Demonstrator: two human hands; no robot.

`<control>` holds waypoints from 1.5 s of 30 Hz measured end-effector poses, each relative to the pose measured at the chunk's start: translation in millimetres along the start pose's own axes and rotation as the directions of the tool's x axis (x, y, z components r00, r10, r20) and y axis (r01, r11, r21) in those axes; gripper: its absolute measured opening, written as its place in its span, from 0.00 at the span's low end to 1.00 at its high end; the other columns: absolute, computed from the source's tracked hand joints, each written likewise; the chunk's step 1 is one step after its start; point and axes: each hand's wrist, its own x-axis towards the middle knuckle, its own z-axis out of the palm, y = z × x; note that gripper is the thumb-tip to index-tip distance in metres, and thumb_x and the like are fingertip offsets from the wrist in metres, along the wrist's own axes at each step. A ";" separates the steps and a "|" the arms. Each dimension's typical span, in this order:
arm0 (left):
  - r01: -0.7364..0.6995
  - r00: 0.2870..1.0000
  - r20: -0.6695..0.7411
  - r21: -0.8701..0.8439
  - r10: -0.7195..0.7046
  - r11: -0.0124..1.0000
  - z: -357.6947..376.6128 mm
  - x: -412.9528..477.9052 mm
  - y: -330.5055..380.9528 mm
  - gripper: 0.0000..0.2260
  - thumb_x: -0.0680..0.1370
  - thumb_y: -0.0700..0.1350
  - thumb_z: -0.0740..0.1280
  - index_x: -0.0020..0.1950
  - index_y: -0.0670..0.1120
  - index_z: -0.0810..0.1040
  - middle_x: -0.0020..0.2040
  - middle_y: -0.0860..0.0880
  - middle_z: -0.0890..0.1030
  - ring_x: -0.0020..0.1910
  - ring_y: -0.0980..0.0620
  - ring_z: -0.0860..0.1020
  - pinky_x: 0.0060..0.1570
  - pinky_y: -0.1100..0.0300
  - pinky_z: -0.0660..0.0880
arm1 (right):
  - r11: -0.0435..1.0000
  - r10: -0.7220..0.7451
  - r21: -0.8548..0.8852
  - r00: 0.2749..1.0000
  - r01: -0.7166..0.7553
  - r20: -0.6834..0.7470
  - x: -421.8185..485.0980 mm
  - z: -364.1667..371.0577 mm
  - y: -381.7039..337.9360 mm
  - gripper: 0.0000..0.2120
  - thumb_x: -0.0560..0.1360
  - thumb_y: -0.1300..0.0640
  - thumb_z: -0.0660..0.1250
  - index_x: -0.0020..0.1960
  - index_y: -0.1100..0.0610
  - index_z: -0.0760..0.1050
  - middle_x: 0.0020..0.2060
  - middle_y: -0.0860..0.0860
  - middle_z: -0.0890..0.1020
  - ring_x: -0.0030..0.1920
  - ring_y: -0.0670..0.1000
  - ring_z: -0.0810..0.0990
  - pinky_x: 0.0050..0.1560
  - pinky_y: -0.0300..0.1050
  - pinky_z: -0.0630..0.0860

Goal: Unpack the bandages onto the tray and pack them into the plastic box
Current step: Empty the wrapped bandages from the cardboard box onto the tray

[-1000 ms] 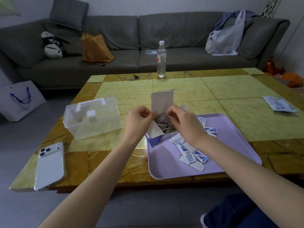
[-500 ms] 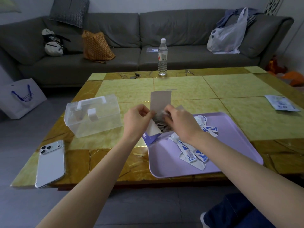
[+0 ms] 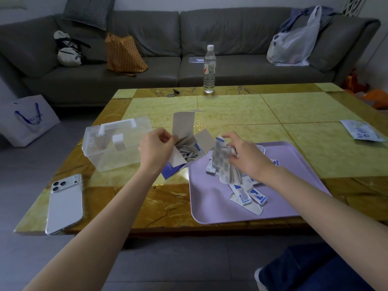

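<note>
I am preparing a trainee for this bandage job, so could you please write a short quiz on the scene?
1. True or false: the lid of the plastic box is closed.
2. Multiple choice: the right hand holds A) a bunch of bandages above the tray, B) a pair of scissors, C) a roll of tape.
3. Short answer: which hand pinches the cardboard carton?
Key: 1 true; 2 A; 3 the left hand.
</note>
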 end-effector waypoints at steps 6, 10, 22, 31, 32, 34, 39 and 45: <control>-0.010 1.000 0.019 -0.034 0.010 0.999 3.2 -3.9 5.1 0.11 0.73 0.44 0.70 0.32 0.49 0.73 0.31 0.55 0.75 0.36 0.52 0.74 0.41 0.54 0.72 | 0.961 0.029 -0.269 0.992 -0.062 -0.123 6.4 -3.6 4.5 0.10 0.77 0.54 0.65 0.57 0.56 0.72 0.48 0.52 0.80 0.48 0.57 0.78 0.39 0.44 0.65; -0.007 0.999 0.038 -0.046 0.009 0.999 9.8 -5.6 11.1 0.11 0.73 0.44 0.70 0.32 0.48 0.73 0.31 0.55 0.75 0.36 0.52 0.74 0.42 0.53 0.73 | 0.878 0.047 -0.460 0.979 -0.135 -0.196 3.3 -13.7 14.3 0.10 0.78 0.51 0.62 0.54 0.55 0.76 0.51 0.51 0.80 0.51 0.54 0.76 0.40 0.42 0.63; -0.068 0.992 0.097 -0.084 0.076 0.994 37.4 -19.6 39.2 0.07 0.74 0.44 0.70 0.38 0.44 0.77 0.31 0.56 0.74 0.32 0.59 0.71 0.33 0.64 0.64 | 0.940 -0.198 -0.319 0.953 0.119 -0.228 -12.6 -22.3 2.6 0.13 0.75 0.63 0.66 0.59 0.60 0.75 0.53 0.55 0.78 0.53 0.55 0.76 0.48 0.43 0.71; -0.093 0.980 0.163 -0.127 0.113 0.988 42.6 -32.2 43.5 0.06 0.73 0.44 0.70 0.38 0.44 0.77 0.31 0.54 0.76 0.33 0.57 0.73 0.33 0.66 0.67 | 0.948 -0.053 -0.316 0.998 0.038 -0.037 -9.0 -7.9 -9.4 0.12 0.78 0.57 0.60 0.59 0.51 0.76 0.52 0.53 0.81 0.54 0.57 0.76 0.41 0.46 0.69; -0.096 0.977 0.175 -0.136 0.119 0.986 41.9 -32.9 43.8 0.06 0.73 0.43 0.70 0.37 0.44 0.77 0.31 0.54 0.75 0.32 0.58 0.72 0.32 0.69 0.66 | 0.952 -0.059 -0.302 0.998 0.046 -0.033 -9.4 -7.5 -10.6 0.12 0.78 0.57 0.60 0.60 0.51 0.76 0.52 0.54 0.81 0.54 0.58 0.76 0.42 0.47 0.70; -0.102 0.973 0.193 -0.140 0.128 0.985 40.5 -34.2 44.5 0.06 0.74 0.43 0.70 0.38 0.44 0.76 0.31 0.55 0.75 0.32 0.59 0.72 0.32 0.69 0.66 | 0.949 -0.073 -0.310 0.997 0.064 -0.016 -9.2 -6.9 -14.4 0.13 0.78 0.54 0.61 0.60 0.50 0.76 0.53 0.53 0.82 0.54 0.57 0.77 0.44 0.47 0.71; -0.103 0.973 0.192 -0.131 0.127 0.986 39.6 -34.4 43.0 0.07 0.74 0.43 0.70 0.37 0.45 0.76 0.31 0.55 0.75 0.32 0.59 0.72 0.33 0.68 0.66 | 0.921 -0.052 -0.385 0.999 0.051 0.008 -6.5 -5.9 -18.1 0.11 0.79 0.54 0.59 0.58 0.54 0.76 0.51 0.56 0.81 0.52 0.59 0.77 0.39 0.46 0.66; -0.053 0.994 0.094 -0.044 0.057 0.998 26.9 -18.0 27.0 0.07 0.74 0.42 0.69 0.37 0.46 0.75 0.31 0.56 0.74 0.34 0.55 0.73 0.36 0.60 0.69 | 0.983 -0.104 -0.165 0.985 0.080 -0.140 -11.1 -15.3 -12.2 0.06 0.79 0.55 0.61 0.45 0.57 0.71 0.40 0.52 0.76 0.38 0.53 0.73 0.34 0.44 0.63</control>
